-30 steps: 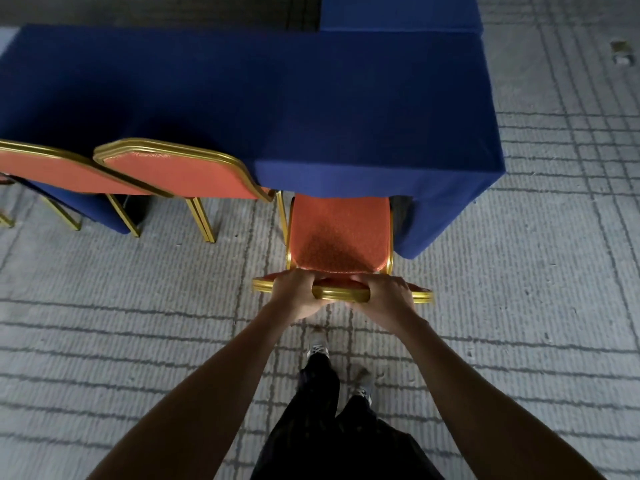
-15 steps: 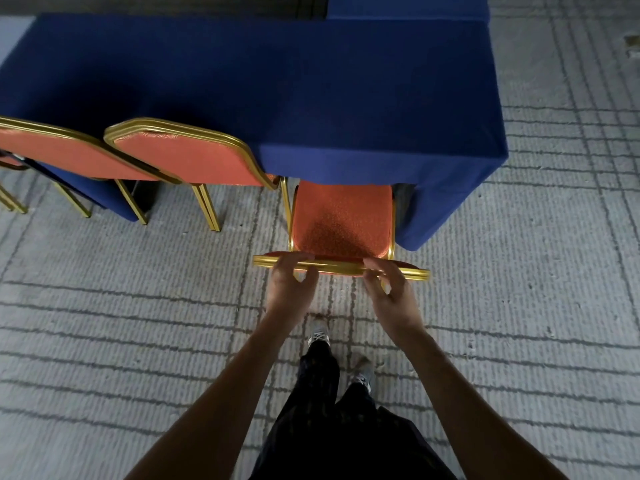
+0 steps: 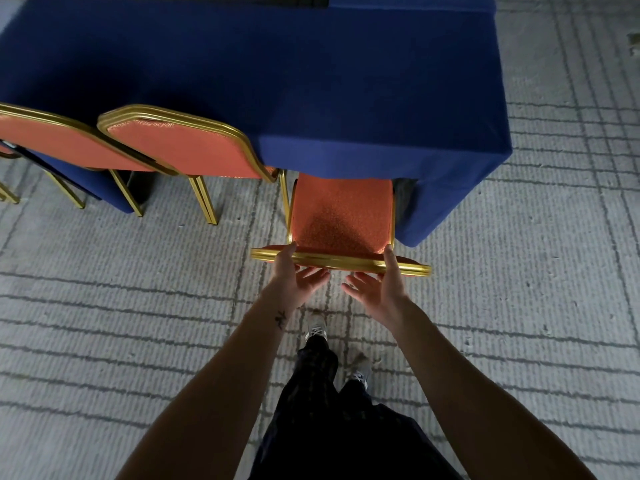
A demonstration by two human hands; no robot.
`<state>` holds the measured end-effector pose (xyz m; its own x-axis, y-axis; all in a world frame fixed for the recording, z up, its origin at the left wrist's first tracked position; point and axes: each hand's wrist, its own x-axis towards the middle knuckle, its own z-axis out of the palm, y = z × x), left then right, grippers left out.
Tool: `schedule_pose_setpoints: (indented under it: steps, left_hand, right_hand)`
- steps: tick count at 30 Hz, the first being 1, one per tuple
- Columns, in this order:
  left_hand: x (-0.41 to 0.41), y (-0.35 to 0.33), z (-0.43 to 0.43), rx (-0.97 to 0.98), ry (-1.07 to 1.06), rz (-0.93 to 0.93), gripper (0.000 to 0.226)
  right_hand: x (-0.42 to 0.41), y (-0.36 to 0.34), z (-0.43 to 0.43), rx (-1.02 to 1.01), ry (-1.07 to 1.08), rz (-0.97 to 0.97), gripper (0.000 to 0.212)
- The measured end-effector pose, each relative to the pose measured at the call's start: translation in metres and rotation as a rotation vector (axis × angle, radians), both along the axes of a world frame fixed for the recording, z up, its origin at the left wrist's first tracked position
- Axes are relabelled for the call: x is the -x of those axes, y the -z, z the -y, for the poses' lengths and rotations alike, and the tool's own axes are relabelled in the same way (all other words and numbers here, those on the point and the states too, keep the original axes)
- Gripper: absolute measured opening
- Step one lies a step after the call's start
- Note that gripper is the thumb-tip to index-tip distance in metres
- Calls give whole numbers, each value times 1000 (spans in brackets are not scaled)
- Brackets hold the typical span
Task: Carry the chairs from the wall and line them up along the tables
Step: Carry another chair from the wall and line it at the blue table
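A neighbouring chair [image 3: 180,147] stands at the table's [image 3: 277,81] near edge. The left hand [image 3: 299,277] is open with fingers spread, its thumb touching the back rail of the gold-framed chair [image 3: 341,220], which is tucked under the near edge by the right corner. The right hand [image 3: 379,289] is open too, thumb on the same rail.

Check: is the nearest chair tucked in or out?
Tucked in: the chair has its seat front hidden under the blue-clothed table.
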<state>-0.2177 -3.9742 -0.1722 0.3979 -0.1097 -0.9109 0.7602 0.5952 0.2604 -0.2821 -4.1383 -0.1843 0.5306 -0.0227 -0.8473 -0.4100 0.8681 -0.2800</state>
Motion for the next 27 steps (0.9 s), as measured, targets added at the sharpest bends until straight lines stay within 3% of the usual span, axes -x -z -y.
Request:
schedule_pose_setpoints:
  steps: [7,13,27]
  left_hand:
    - [-24,11,9,-54,30,15,33]
    - [-42,24,14,-204,113,70,20]
    - [-88,25,24,-136,94,160,17]
  right_hand:
    - [-29,9,4,-37,94,-17,40]
    - [-49,16,6,9,84,-15,41]
    - [-98,30,22,65,122,20,42]
